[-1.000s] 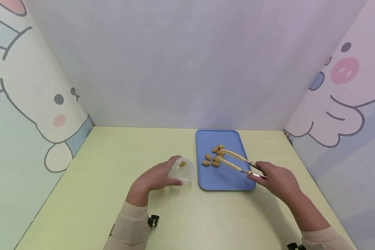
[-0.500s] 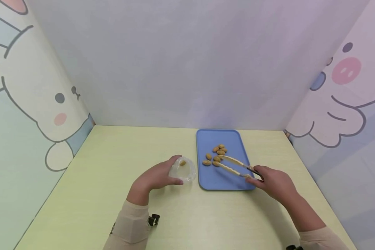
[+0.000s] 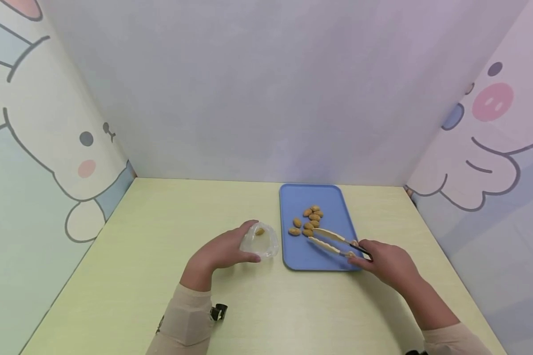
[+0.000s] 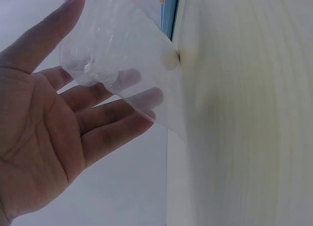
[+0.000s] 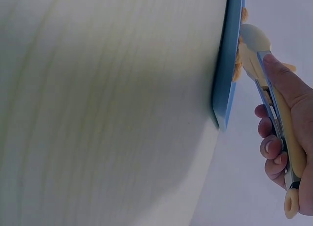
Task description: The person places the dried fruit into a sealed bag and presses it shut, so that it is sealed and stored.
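In the head view my left hand (image 3: pixel 224 251) grips a clear plastic bag (image 3: pixel 268 244) from its left side, thumb and fingers around it. One brown almond-like nut (image 3: pixel 259 231) shows inside. The left wrist view has the thumb and fingers on either side of the see-through bag (image 4: pixel 122 50). With my right hand (image 3: pixel 391 264) I hold a pair of tongs (image 3: pixel 330 234) with cream tips, spread apart over the blue tray (image 3: pixel 297 256). Several brown nuts (image 3: pixel 308 226) lie in a cluster on the tray, just left of the tong tips. Nothing sits between the tips.
The pale wooden table (image 3: pixel 160 236) spreads left and in front of the tray. A plain grey wall (image 3: pixel 266 98) closes off the back, and printed cartoon panels (image 3: pixel 484 123) stand on both sides.
The tongs have moved down toward the near side of the nuts, with their tips drawn off the cluster and somewhat closer together. My left hand and the bag have stayed nearly still.
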Demonstrator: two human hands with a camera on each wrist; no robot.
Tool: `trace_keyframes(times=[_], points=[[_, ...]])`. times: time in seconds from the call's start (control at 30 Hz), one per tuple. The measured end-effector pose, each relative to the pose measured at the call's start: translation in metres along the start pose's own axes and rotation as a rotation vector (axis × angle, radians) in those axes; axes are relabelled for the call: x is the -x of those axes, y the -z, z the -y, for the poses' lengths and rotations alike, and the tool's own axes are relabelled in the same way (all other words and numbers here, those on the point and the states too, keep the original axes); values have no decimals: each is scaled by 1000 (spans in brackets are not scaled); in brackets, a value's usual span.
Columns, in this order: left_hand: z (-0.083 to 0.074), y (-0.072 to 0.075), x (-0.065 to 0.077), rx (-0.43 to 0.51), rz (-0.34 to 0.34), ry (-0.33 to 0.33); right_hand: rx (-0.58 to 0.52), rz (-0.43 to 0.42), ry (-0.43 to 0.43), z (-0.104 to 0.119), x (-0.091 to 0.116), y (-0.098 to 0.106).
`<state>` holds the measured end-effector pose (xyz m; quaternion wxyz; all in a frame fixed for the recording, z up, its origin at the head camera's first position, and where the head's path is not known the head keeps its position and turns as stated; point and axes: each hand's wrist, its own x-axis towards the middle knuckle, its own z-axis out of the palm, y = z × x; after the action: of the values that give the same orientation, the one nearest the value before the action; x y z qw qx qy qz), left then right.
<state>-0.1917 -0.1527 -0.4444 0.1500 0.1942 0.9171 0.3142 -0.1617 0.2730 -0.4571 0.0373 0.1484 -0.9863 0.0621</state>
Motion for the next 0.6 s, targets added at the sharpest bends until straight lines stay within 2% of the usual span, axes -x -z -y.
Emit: trace_keyframes(times=[0.6], points=[[1,0,-1,15,5,3,-9,46,-11,2,-6,-3]])
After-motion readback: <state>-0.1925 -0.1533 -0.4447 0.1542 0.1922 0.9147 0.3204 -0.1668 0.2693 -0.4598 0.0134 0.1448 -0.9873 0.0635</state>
